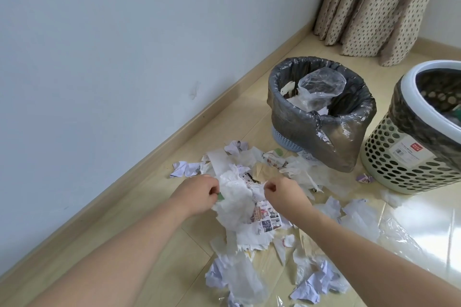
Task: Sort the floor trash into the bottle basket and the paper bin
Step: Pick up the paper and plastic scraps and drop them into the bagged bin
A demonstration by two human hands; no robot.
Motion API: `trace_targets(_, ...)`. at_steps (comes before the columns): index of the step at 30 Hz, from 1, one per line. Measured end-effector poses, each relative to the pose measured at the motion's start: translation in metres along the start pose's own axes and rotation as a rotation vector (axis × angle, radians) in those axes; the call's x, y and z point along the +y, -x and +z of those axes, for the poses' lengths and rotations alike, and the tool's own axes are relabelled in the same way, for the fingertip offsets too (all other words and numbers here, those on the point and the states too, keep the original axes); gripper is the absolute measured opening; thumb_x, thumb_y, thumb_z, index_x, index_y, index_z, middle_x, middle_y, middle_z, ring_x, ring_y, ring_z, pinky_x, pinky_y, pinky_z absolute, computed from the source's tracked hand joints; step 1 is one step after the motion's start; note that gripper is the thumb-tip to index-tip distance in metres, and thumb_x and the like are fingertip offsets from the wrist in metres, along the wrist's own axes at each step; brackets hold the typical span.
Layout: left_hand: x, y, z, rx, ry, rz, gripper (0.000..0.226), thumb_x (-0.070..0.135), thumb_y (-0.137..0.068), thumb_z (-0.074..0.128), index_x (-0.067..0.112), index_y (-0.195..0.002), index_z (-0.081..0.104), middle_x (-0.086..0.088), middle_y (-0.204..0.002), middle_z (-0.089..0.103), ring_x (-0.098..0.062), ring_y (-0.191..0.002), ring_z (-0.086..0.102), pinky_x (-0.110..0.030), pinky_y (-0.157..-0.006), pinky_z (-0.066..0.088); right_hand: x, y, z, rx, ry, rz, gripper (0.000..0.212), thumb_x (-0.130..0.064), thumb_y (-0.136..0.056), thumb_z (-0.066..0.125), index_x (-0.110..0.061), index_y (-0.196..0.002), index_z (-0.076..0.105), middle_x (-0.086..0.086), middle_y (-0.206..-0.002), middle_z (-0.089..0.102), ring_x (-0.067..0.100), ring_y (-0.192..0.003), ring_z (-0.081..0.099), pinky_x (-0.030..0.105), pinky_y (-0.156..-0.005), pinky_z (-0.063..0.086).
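Litter (pixel 252 209) of torn and crumpled paper covers the pale wood floor (pixel 154 244) from the scene's centre to its near edge: white tissue, lilac-tinted crumpled sheets, beige scraps and a printed leaflet with small photographs. Clear plastic film (pixel 409 232) lies flat at near right.

Left hand (pixel 199 194) has its fingers curled, its grip pinching the left edge of a white crinkled tissue sheet (pixel 234 197). Right hand (pixel 282 192) pinches the same sheet's right edge between thumb and fingers. The sheet hangs between them, above the leaflet.

Paper bin (pixel 321 117), far of the pile, is lined with a grey bag and holds white paper and a clear plastic bag. Bottle basket (pixel 404 157), perforated cream plastic with a white rim, stands just beside it at right. A spotted curtain (pixel 379 5) hangs at far right against the wall.
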State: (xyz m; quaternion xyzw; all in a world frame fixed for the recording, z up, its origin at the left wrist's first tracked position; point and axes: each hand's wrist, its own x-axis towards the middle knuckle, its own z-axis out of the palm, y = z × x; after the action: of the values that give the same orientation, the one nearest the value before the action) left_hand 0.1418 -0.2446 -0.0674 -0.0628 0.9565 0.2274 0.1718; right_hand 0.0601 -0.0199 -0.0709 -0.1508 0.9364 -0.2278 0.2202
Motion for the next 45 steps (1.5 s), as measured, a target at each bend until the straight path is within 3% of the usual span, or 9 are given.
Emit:
trace_targets(6,0.009,0.011,-0.014,-0.065,0.023,-0.074,0.01,0.013,-0.086,0.05,0.02,-0.079,0.053,0.006,-0.083,0.056,-0.014,-0.069,0.049,-0.029,-0.062,0.04,-0.01,0.009,0.017,-0.233,-0.201,0.332,0.012,-0.019,-0.082,0.052,-0.009,-0.075,0.05,0.004,-0.066,0.049,0.019,-0.055,0.044,0.025,-0.052,0.034)
trace_targets(10,-0.001,0.013,-0.015,-0.055,0.103,-0.154,0.015,0.014,-0.085,0.049,0.024,-0.074,0.049,0.007,-0.079,0.054,-0.014,-0.066,0.046,-0.029,-0.062,0.039,-0.027,0.024,0.018,-0.011,0.135,-0.085,0.027,-0.031,-0.089,0.052,-0.017,-0.113,0.05,0.0,-0.109,0.053,0.017,-0.091,0.053,0.028,-0.072,0.042)
trace_targets(14,-0.021,0.016,-0.016,0.007,0.295,-0.266,0.013,0.012,-0.086,0.052,0.018,-0.076,0.052,0.007,-0.073,0.052,-0.015,-0.065,0.047,-0.025,-0.06,0.038,-0.033,0.032,0.037,-0.107,0.497,-0.285,0.058,-0.052,-0.088,0.054,-0.02,-0.133,0.037,0.0,-0.126,0.043,0.023,-0.117,0.042,0.034,-0.099,0.035)
trace_targets(20,-0.043,0.019,-0.022,-0.011,0.361,-0.312,0.005,0.015,-0.087,0.056,0.017,-0.083,0.058,0.003,-0.079,0.057,-0.015,-0.069,0.052,-0.027,-0.063,0.042,-0.021,0.02,0.057,0.064,0.752,-0.5,0.05,-0.025,-0.061,0.08,-0.018,-0.104,0.055,0.005,-0.102,0.052,0.027,-0.086,0.049,0.037,-0.075,0.045)
trace_targets(25,-0.049,0.02,-0.023,-0.018,0.374,-0.308,0.008,0.015,-0.087,0.057,0.019,-0.081,0.056,0.005,-0.079,0.056,-0.014,-0.068,0.05,-0.023,-0.06,0.04,-0.017,0.014,0.056,0.101,0.763,-0.771,0.025,-0.012,-0.052,0.074,-0.023,-0.072,0.062,-0.002,-0.078,0.052,0.021,-0.071,0.049,0.031,-0.065,0.046)
trace_targets(28,-0.048,0.021,-0.025,-0.027,0.358,-0.302,0.009,0.016,-0.088,0.057,0.02,-0.08,0.054,0.004,-0.08,0.055,-0.015,-0.068,0.048,-0.024,-0.06,0.039,-0.018,0.01,0.054,0.078,0.734,-0.746,0.024,-0.01,-0.05,0.076,-0.025,-0.056,0.059,-0.007,-0.063,0.048,0.018,-0.06,0.046,0.028,-0.058,0.044)
trace_targets(33,-0.046,0.021,-0.038,-0.025,0.35,-0.294,0.01,0.013,-0.089,0.054,0.017,-0.08,0.054,0.006,-0.079,0.053,-0.017,-0.07,0.05,-0.025,-0.061,0.039,-0.03,0.002,0.027,0.206,0.333,-0.638,0.021,-0.021,-0.086,0.059,-0.02,-0.067,0.065,-0.007,-0.066,0.058,0.014,-0.061,0.047,0.029,-0.058,0.042)
trace_targets(39,-0.009,0.01,-0.075,0.073,0.526,-0.283,0.006,0.007,-0.086,0.054,0.012,-0.084,0.057,-0.005,-0.082,0.067,-0.018,-0.065,0.059,-0.025,-0.057,0.042,-0.063,0.001,-0.048,0.223,-0.229,-0.154,0.022,-0.02,-0.097,0.043,-0.004,-0.086,0.054,0.005,-0.072,0.054,0.014,-0.059,0.043,0.028,-0.053,0.034)
trace_targets(45,0.057,-0.009,-0.114,0.152,0.685,-0.158,0.013,-0.002,-0.084,0.058,0.008,-0.092,0.06,-0.008,-0.071,0.067,-0.016,-0.053,0.059,-0.03,-0.055,0.048,-0.041,0.0,-0.129,0.307,-0.2,-0.131,0.01,-0.021,-0.096,0.052,-0.019,-0.096,0.062,-0.004,-0.082,0.064,0.012,-0.064,0.054,0.025,-0.055,0.041)
